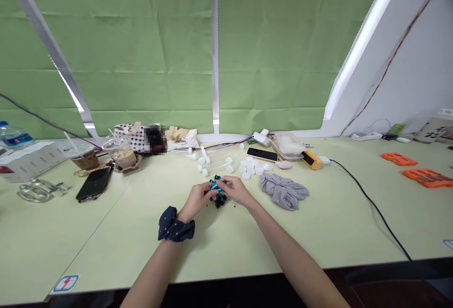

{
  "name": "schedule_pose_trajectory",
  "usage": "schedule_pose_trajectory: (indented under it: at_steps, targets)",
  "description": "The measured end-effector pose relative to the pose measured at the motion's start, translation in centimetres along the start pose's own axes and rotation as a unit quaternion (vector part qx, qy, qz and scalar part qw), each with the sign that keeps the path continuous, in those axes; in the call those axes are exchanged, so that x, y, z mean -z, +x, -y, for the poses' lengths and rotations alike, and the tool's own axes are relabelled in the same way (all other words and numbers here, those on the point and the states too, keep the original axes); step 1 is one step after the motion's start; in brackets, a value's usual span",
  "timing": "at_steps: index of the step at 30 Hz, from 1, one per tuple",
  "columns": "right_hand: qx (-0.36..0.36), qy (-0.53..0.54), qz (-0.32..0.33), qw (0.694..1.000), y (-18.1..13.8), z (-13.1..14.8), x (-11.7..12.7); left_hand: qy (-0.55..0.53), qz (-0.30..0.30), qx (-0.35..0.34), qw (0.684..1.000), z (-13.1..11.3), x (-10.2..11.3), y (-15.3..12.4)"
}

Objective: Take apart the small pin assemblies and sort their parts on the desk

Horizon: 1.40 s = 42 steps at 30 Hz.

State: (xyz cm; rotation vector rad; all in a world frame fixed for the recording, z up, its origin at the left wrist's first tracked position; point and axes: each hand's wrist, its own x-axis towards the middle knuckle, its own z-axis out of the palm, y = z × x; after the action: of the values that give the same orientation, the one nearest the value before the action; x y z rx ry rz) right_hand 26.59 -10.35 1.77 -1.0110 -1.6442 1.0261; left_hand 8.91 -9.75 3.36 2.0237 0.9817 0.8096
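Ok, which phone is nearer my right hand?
The pale-edged phone, beyond the grey cloth; the other, dark phone lies far left, beside the plastic cups.

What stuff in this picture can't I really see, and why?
All in the head view:
Blue and black pieces: partly covered by the left hand and right hand, and too small to make out each shape.
Dark patch beside the patterned bag: blurred into squares.
Clear bottle: cut off by the left edge.
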Motion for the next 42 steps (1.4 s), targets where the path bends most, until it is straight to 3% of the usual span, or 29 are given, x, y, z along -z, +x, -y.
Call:
schedule_pose_trajectory:
  at_steps: [3,8,13,18,23,27,32,37,42]
  targets:
    - [0.061,0.007,0.027,0.998,-0.06,0.10,0.03,-0.005,-0.007,-0.006,1.000,0.01,0.03,-0.06]
    - [0.014,-0.031,-0.010,0.999,0.08,-0.34,-0.33,0.009,0.000,-0.004,1.000,0.20,-0.04,0.04]
    - [0.087,-0.032,0.001,0.996,0.18,-0.43,-0.25,-0.011,-0.009,-0.009,1.000,0.22,-0.01,0.04]
    - [-0.008,-0.021,-0.014,1.000,-0.04,-0.08,-0.13,-0.011,0.000,0.002,1.000,0.30,0.00,0.05]
    - [0.065,-0.007,0.013,0.998,-0.04,-0.06,-0.17,-0.014,-0.008,-0.006,1.000,0.28,-0.04,0.01]
    - [0.011,-0.061,-0.039,0.997,0.02,-0.52,-0.37,-0.015,0.005,0.006,1.000,0.14,-0.18,0.04]
    - [0.080,-0.051,0.002,0.996,-0.02,-0.36,-0.31,-0.034,-0.017,0.000,0.999,0.19,-0.13,0.07]
    - [0.025,-0.062,-0.048,0.997,0.02,-0.19,-0.36,-0.037,-0.008,0.003,0.999,0.34,-0.20,0.05]
    - [0.063,-0.020,0.012,0.998,-0.03,-0.09,-0.27,-0.062,-0.016,-0.013,0.998,0.36,-0.17,0.03]
